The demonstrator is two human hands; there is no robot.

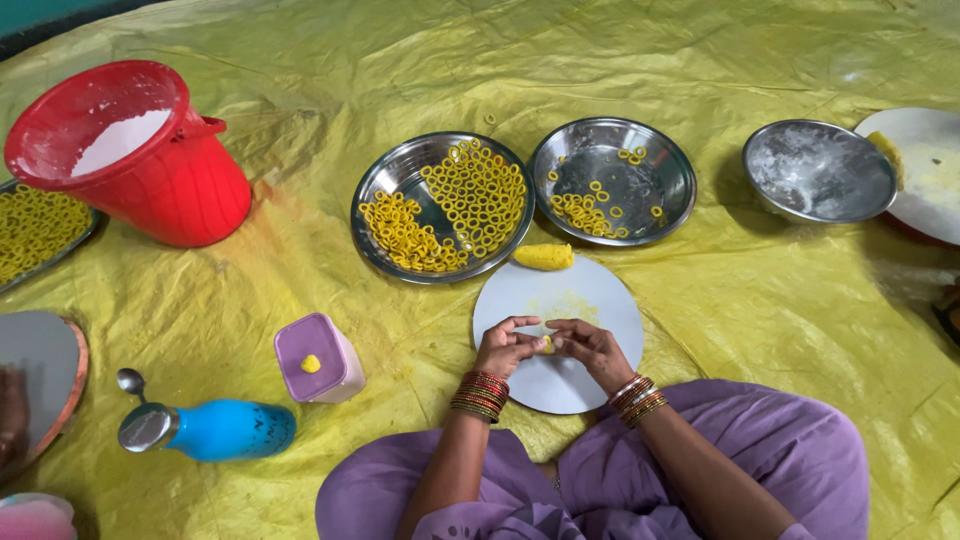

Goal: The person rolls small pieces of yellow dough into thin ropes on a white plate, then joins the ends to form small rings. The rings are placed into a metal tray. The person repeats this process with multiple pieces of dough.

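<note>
Home floor kitchen: yellow sheet [700,300], steel plates [400,180] of dough rings [470,200].
</note>
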